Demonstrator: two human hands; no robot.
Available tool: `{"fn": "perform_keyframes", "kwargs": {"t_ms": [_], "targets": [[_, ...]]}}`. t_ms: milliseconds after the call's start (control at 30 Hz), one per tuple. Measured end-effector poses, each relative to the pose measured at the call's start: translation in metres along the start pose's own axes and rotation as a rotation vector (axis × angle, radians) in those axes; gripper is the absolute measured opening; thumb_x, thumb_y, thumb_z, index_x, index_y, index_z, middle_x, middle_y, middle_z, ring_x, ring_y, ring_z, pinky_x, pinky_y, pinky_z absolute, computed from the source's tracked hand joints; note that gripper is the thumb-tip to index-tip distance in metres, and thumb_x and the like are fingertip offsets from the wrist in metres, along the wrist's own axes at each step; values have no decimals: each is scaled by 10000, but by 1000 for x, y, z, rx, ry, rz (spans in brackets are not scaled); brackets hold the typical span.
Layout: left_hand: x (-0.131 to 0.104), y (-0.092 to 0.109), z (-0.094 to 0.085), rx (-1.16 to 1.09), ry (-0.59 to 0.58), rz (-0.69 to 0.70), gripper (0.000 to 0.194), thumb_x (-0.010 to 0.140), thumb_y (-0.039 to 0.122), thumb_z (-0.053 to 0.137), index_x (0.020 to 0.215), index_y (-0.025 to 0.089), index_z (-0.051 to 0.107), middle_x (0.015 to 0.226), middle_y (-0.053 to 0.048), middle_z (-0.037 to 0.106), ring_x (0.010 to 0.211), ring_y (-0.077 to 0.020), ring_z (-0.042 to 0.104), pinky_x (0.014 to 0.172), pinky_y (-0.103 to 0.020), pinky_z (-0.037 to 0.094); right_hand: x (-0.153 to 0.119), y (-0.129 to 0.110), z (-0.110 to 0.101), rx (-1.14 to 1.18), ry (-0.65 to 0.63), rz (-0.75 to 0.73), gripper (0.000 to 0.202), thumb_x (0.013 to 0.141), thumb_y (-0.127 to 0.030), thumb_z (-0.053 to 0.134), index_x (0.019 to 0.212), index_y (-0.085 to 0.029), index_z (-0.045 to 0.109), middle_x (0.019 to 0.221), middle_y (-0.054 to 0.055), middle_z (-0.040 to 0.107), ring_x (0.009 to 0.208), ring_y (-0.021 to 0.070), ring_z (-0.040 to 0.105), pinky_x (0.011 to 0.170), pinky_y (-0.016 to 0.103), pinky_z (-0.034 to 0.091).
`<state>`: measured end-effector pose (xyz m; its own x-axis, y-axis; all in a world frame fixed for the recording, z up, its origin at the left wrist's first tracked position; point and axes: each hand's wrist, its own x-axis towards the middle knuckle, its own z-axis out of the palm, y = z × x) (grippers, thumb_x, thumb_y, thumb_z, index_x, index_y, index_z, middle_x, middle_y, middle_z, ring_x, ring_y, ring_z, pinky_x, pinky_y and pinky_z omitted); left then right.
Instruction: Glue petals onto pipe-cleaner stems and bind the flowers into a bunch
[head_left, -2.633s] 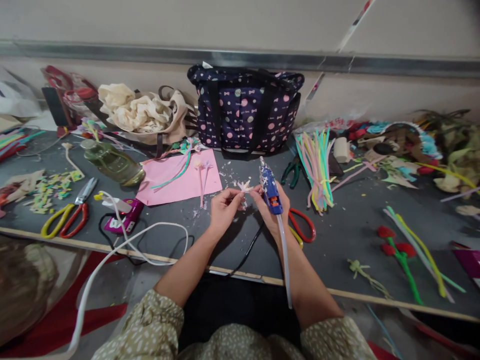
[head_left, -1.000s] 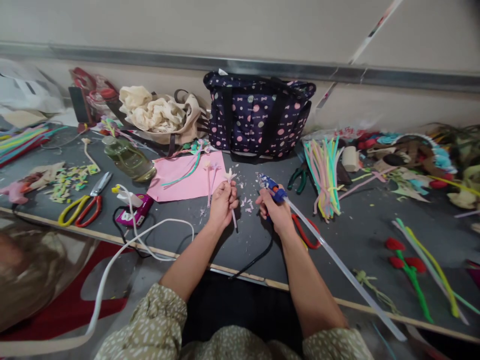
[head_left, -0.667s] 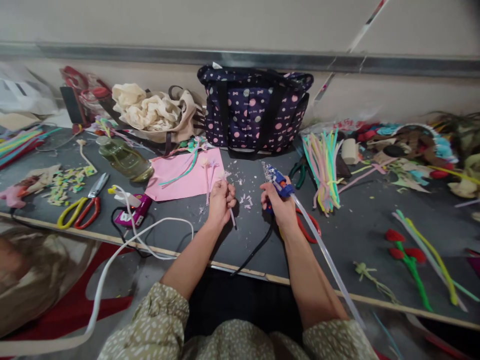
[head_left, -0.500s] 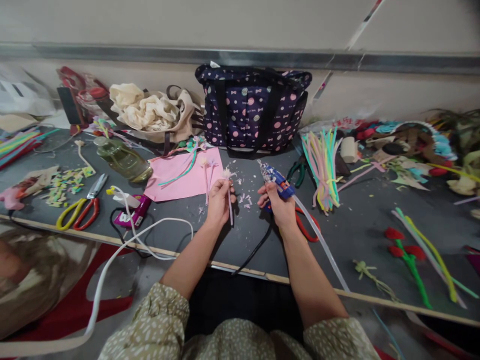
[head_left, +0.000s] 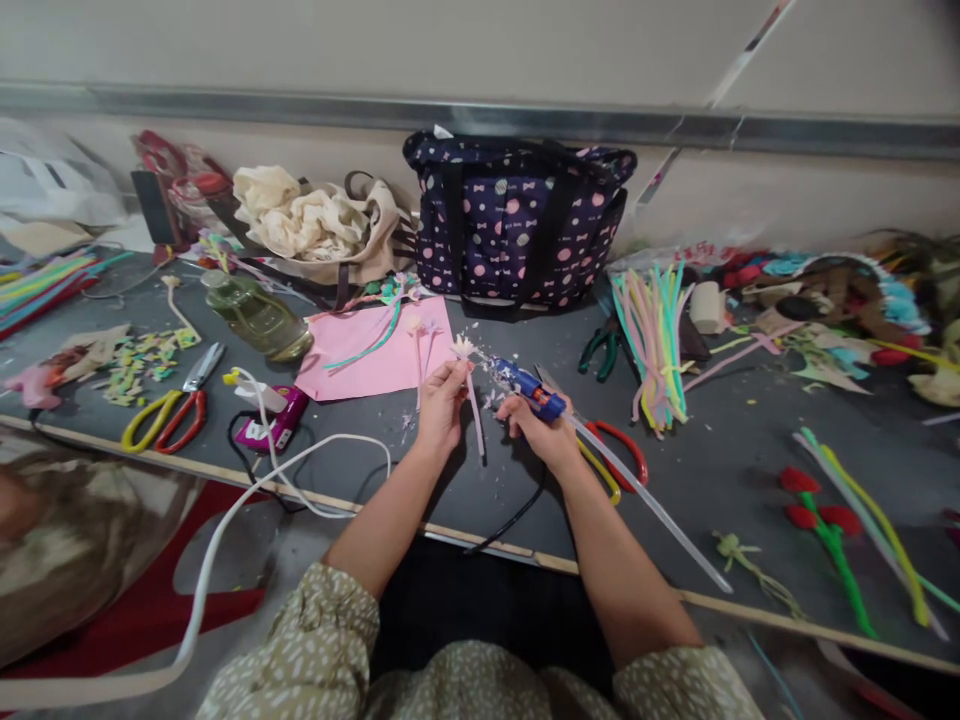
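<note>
Between the fingers of my left hand [head_left: 442,402] is a small pipe-cleaner flower [head_left: 463,347], pale at the head, its lilac stem hanging below the fingers. My right hand [head_left: 541,428] grips a blue hot glue gun [head_left: 529,388] with a long clear glue stick [head_left: 652,500] sticking out of its back. The gun's nozzle points left, close beside the flower head; whether they touch I cannot tell. Lilac scraps [head_left: 491,400] lie around both hands. Beyond my left hand, similar flowers rest on a pink sheet [head_left: 352,350]. Scissors [head_left: 622,450] with red and yellow handles lie partly behind my right hand.
A dark patterned bag [head_left: 517,220] stands at the back. Left are a bottle [head_left: 259,315], scissors [head_left: 180,400], a purple power strip [head_left: 274,420] and a white cable [head_left: 217,540]. Right are green-handled pliers [head_left: 600,350], bundled pipe cleaners [head_left: 652,350] and red flowers [head_left: 817,515]. Someone sits at far left.
My right hand has brought the glue gun leftward, its nozzle now near the flower head. The scissors beside it show more. My left hand still holds the flower, its stem more slanted.
</note>
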<state>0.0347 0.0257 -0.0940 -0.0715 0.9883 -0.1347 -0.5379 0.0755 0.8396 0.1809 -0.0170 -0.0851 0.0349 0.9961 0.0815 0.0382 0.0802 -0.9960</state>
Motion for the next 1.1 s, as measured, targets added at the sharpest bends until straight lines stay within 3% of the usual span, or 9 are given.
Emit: {"fn": "perform_keyframes", "kwargs": {"t_ms": [433,733,1100], "targets": [[-6,4,4,22,-78,44,294,702,395,771,653,159,603,621,20,522,548,-74,442,540,-192,370,-2,2,3,-35,-11,2,329,753,-517,703,799,-196,646,636,6,675,410,97,532,406,224,446],[-6,4,6,-64,-112,8,296,678,354,800,632,139,602,609,26,509,531,-55,419,529,-178,336,-3,1,3,-45,12,93,377,704,-548,731,822,-200,650,522,-21,591,397,115,521,390,236,431],[-7,4,7,-82,-108,-1,287,661,336,813,644,135,609,598,25,505,526,-56,426,513,-176,336,-4,-1,0,-185,-17,-5,347,749,-546,698,690,-221,593,447,-35,533,405,128,517,445,257,430]]}}
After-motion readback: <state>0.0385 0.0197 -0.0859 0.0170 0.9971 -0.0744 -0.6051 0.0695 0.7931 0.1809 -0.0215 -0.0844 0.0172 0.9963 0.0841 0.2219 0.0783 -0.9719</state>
